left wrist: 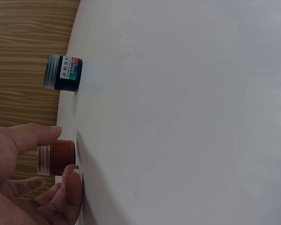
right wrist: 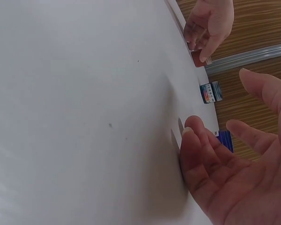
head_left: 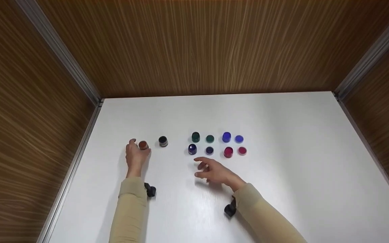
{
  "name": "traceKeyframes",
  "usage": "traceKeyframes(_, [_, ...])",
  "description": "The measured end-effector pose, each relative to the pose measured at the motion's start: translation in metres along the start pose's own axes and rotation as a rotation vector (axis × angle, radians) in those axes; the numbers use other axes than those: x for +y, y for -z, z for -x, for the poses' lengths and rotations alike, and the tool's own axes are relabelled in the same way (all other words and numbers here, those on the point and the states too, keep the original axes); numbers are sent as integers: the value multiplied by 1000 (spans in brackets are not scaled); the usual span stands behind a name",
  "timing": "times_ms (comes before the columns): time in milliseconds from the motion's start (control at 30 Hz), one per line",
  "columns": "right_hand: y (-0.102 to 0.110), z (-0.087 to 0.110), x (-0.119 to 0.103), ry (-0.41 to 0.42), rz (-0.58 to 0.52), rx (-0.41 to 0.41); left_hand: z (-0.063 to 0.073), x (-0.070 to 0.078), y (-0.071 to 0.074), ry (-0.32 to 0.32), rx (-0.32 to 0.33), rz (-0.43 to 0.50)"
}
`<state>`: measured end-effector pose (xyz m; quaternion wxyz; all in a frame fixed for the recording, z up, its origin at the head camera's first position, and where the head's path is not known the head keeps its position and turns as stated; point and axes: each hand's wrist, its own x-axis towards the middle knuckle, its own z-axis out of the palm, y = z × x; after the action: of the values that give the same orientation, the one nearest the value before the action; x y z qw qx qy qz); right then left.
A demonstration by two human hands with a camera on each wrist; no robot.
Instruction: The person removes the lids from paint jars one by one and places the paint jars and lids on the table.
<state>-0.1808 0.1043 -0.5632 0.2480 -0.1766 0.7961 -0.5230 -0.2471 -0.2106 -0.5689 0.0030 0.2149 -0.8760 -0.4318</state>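
Note:
An orange-brown paint jar point(head_left: 143, 145) with a clear ridged cap point(left wrist: 43, 160) stands at the left of the white table. My left hand point(head_left: 136, 156) has its thumb on one side of this jar and curled fingers on the other. Beside it, to the right, stands a dark green paint jar point(head_left: 163, 141), also capped and with a printed label. My right hand point(head_left: 214, 171) hovers over the table with nothing in it, its fingers loosely bent and the thumb apart. Nearest to it are a purple jar point(head_left: 192, 149) and a dark purple disc point(head_left: 209, 150).
Behind and right of my right hand stand a green jar point(head_left: 196, 137), a blue jar point(head_left: 226, 137) and a crimson jar point(head_left: 228, 152). Matching flat discs in green point(head_left: 210, 138), blue point(head_left: 239, 139) and crimson point(head_left: 242, 151) lie beside them. Wood-grain panels point(head_left: 194, 50) wall the table.

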Motion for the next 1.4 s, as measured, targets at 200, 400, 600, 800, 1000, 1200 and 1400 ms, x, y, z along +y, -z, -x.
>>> traceKeyframes(200, [1, -2, 0, -20, -12, -3, -2, 2, -2, -2, -28, -3])
traceKeyframes(400, [1, -4, -1, -57, -22, 1, -2, 1, -3, -7, -66, 25])
traceKeyframes(600, [-2, -8, -3, -44, -26, -18, -3, -1, 1, 38, -43, 34])
traceKeyframes(800, [2, -6, -2, -59, -43, -4, -4, 1, -4, 29, -44, 62])
traceKeyframes(1000, [5, -4, -1, -55, -41, -7, -3, 1, -10, 17, -19, 72])
traceKeyframes(1200, [5, -4, 0, -55, -32, -5, -1, 0, -10, -22, 24, 7])
traceKeyframes(1400, [5, -4, 0, -51, -32, -7, 6, -2, -6, -2, 7, 24])
